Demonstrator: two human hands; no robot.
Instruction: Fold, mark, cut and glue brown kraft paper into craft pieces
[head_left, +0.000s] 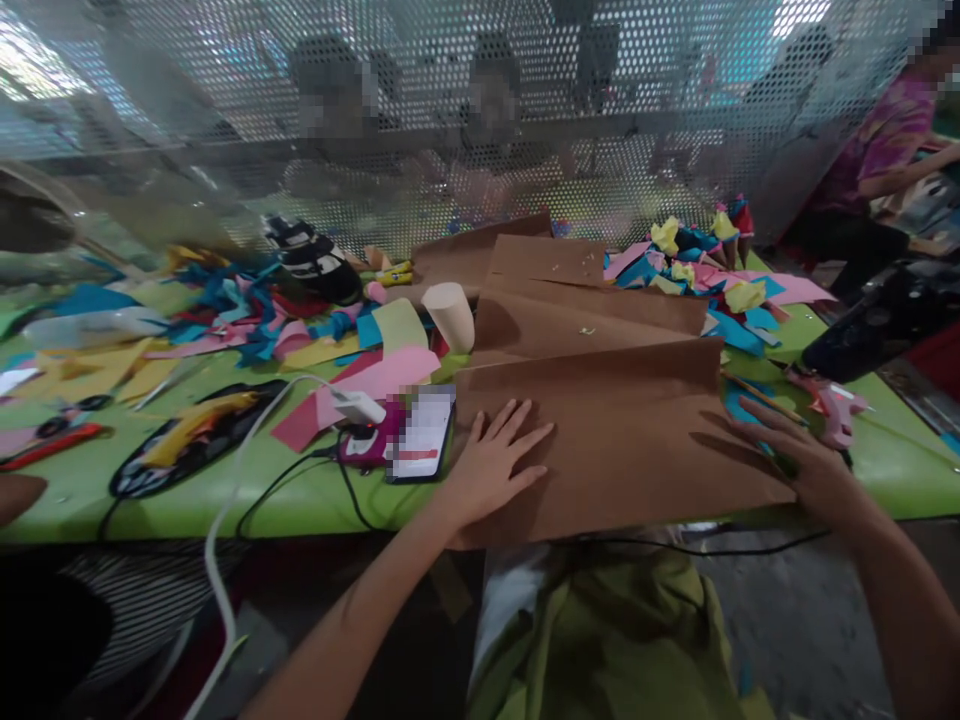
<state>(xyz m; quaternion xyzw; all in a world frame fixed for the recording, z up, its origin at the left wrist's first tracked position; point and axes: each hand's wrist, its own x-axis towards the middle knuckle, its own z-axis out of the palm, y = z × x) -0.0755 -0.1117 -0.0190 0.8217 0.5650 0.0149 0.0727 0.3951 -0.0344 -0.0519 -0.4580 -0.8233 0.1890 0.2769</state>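
A big brown sheet of paper [622,430] lies in front of me, its near edge along the table's front edge and its far edge slightly raised. On the left part of the sheet my left hand [499,462] rests flat with fingers spread. My right hand [802,460] is at the sheet's right edge, fingers stretched out; whether it presses on the paper I cannot tell. Behind this sheet lie more folded brown paper pieces [585,310]. A smartphone [421,435] is just left of my left hand. To the right of my right hand lies a pink glue gun [832,405].
A purple power strip [367,445] with a white charger [360,407] and cables stands left. A pale cylinder [450,315] is behind it. Coloured paper scraps [240,310] cover the back left, more [690,265] the back right. Scissors with red handles [56,445] lie far left. A perforated metal panel [435,140] rises behind.
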